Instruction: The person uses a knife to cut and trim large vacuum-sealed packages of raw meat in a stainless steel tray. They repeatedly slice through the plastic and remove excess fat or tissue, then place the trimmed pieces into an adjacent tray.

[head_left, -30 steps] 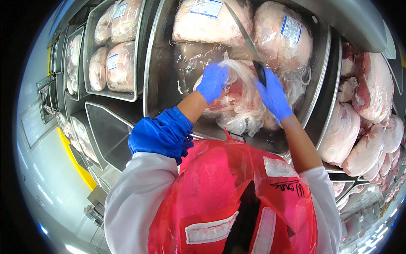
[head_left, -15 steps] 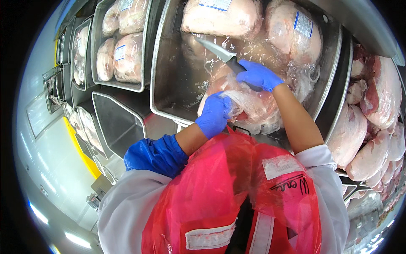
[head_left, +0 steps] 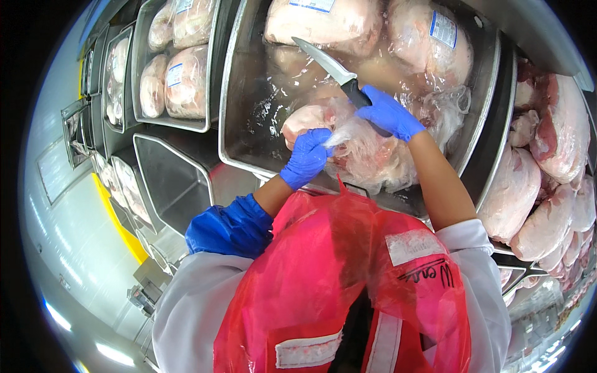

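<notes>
We see a red apron [head_left: 336, 267] across the near side, its top edge rising toward the rim of the main tub [head_left: 245, 124]. A blue sleeve [head_left: 230, 227] covers the left forearm. A grey metal part [head_left: 528, 37] juts in at the upper right, and a yellow stripe [head_left: 118, 217] runs along the left. The right hand stands in our way: it covers part of the knife's handle and some of the wrap beneath.

The cut [head_left: 301, 121] lies in the main tub, ahead of the left hand [head_left: 308, 158] and left of the right hand [head_left: 392, 115], with wrap [head_left: 367, 146] bunched over and beside it. The left hand's fingers close on a fold of that wrap. The right hand grips the black handle of the knife [head_left: 323, 60], blade pointing forward and left; we cannot tell whether the tip touches the pack there.

Farther in, the main tub holds a broad pack [head_left: 323, 28] and a second pack [head_left: 429, 53], both labelled. The left tub [head_left: 209, 93] holds four smaller packs [head_left: 186, 81]. To the right, we see large pieces of meat [head_left: 507, 196] piled together.
</notes>
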Available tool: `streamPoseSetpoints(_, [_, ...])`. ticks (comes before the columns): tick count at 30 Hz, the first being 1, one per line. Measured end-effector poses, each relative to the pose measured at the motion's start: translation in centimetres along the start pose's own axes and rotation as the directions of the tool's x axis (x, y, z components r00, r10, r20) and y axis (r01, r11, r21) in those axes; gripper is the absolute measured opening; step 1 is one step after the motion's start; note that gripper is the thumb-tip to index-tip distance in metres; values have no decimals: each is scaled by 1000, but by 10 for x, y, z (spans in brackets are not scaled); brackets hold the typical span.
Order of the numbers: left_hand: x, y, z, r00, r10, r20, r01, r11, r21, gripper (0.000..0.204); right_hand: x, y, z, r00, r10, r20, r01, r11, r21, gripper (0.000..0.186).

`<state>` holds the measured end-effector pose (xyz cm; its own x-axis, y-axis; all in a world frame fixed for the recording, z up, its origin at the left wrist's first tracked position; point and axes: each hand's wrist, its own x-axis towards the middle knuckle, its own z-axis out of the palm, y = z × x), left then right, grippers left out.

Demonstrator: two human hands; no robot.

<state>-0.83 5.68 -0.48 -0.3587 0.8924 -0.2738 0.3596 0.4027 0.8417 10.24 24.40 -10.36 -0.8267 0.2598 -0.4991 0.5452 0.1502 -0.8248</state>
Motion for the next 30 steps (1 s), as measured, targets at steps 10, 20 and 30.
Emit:
streamPoseSetpoints(10, [-3,-23,12,845,435,311,-527,775,349,13,-20,-5,36,987,51,-155,-16,977,215,42])
streamPoseSetpoints(20, [4,-45,-3,857,329,397,-469,817,335,18,-96,54,87,970,208,-123,-150,918,368,47])
streamPoseSetpoints(30, [16,-25,10,987,-49,156,19,981,192,28,-123,94,69,914,346,-213,-279,915,291,54])
